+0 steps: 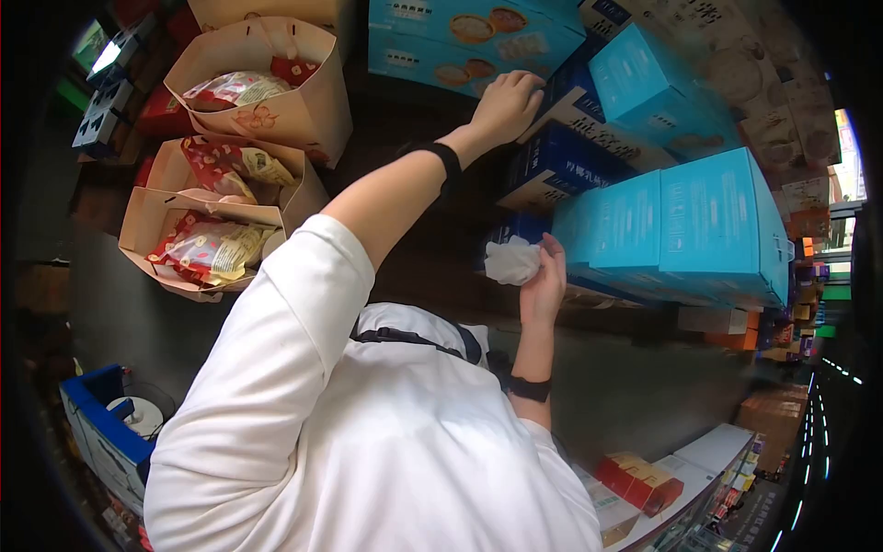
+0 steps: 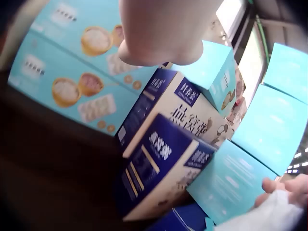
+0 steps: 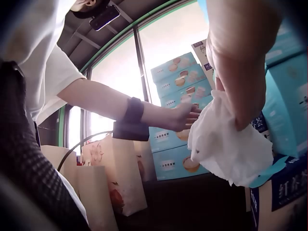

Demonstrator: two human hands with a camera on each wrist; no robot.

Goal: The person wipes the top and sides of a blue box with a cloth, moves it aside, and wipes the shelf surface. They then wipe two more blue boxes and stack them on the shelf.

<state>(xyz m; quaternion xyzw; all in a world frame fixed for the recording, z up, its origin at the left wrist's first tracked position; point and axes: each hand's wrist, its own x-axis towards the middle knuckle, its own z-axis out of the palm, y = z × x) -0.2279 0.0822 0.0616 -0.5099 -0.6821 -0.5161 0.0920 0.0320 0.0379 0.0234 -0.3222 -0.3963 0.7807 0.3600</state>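
Observation:
My right hand [image 1: 544, 281] holds a crumpled white cloth [image 1: 512, 261] in front of the dark blue and light blue boxes. The right wrist view shows the same cloth [image 3: 226, 142] bunched and hanging under the fingers, with small dark specks on it. My left hand [image 1: 506, 109] is stretched forward with its fingers loosely bent and nothing in them. It overlaps the lower edge of the stacked light blue cartons [image 1: 432, 64], close to the corner of a dark blue and white box [image 1: 581, 97]. In the left wrist view another dark blue box [image 2: 161, 163] stands below that hand.
Light blue boxes [image 1: 708, 230] line the right side of the dark surface. At the left stand paper gift bags [image 1: 313, 92] holding red and yellow packets. A red box [image 1: 639, 483] lies on a white counter behind me. Windows [image 3: 115, 72] rise behind the cartons.

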